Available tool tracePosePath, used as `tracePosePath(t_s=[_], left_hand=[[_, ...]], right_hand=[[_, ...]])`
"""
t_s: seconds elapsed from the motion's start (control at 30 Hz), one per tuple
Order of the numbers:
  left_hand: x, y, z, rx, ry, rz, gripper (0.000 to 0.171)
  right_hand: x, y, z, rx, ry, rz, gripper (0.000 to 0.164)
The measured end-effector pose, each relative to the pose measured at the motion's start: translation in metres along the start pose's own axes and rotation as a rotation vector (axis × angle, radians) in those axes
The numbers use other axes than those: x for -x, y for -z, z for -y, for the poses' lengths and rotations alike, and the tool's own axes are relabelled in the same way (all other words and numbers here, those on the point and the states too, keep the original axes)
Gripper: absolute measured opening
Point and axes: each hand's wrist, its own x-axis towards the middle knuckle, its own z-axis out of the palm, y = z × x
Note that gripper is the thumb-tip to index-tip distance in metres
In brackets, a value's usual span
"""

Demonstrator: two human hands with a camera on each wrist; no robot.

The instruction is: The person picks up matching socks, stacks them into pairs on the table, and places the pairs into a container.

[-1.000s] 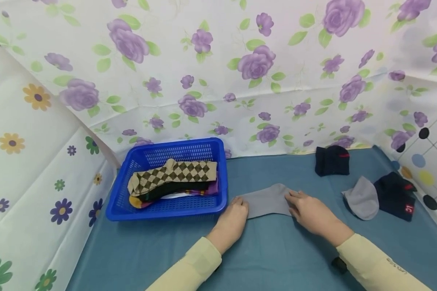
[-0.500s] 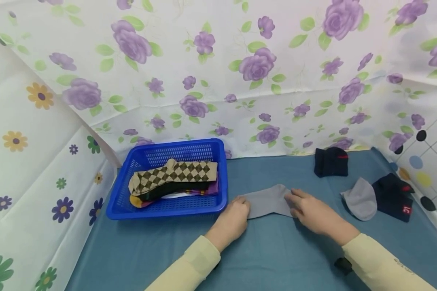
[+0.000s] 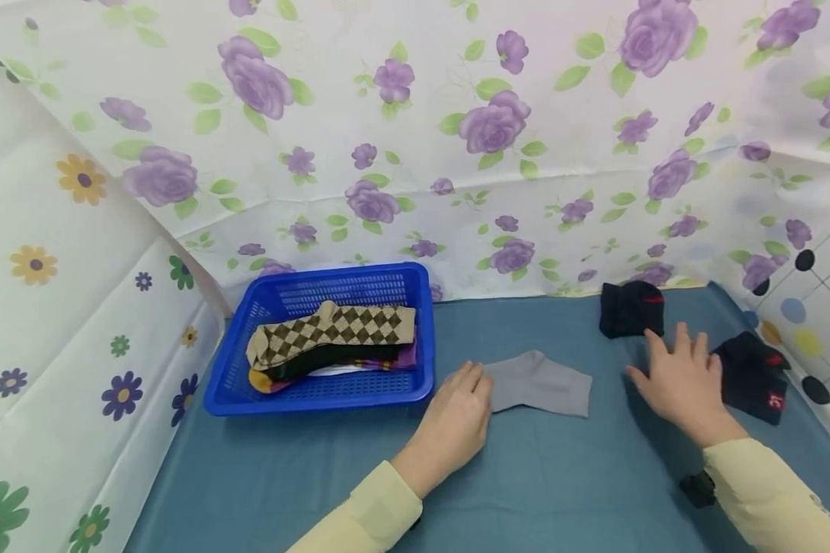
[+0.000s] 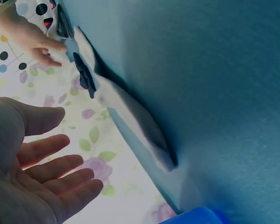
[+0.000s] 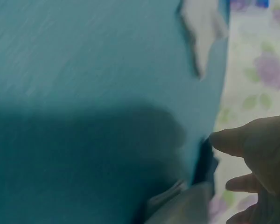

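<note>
A grey sock [image 3: 539,386] lies flat on the blue tabletop. At its left end, my left hand [image 3: 453,422] overlaps it in the head view. Seen from the left wrist, that hand [image 4: 42,172] has loosely extended fingers that hold nothing, with the grey sock [image 4: 130,109] beyond them. My right hand [image 3: 685,388] hovers at the right with fingers spread and nothing in them. Below it, a second grey sock [image 5: 186,205] shows in the right wrist view, hidden behind the hand in the head view. A navy sock [image 3: 754,380] with red marks lies just right of it.
A blue plastic basket [image 3: 318,407] stands at the left, holding an argyle sock [image 3: 339,326] and several other socks. Another navy sock [image 3: 632,309] lies at the back right. Floral sheeting [image 3: 387,138] walls in the back and sides.
My right hand has let go of the grey sock's right end and moved right, over the other grey sock. My left hand has shifted slightly right.
</note>
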Motion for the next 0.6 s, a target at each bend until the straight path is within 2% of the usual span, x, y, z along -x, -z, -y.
tracePosePath(t_s=[0.13,0.27,0.47,0.6], left_hand=[[0.003,-0.005,0.002,-0.010,0.022,0.025,0.030],[0.005,-0.004,0.002,-0.023,0.047,0.045,0.031],[0.007,-0.001,0.001,-0.029,0.060,0.055,0.020],[0.008,0.000,-0.001,-0.023,0.073,0.073,0.016]], right_hand=[[0.001,-0.009,-0.015,0.020,-0.043,0.051,0.083],[0.003,-0.015,-0.018,0.030,-0.029,0.085,0.079],[0.003,-0.019,-0.014,0.060,-0.010,0.099,0.065],[0.003,-0.019,-0.007,0.066,0.025,0.085,0.048]])
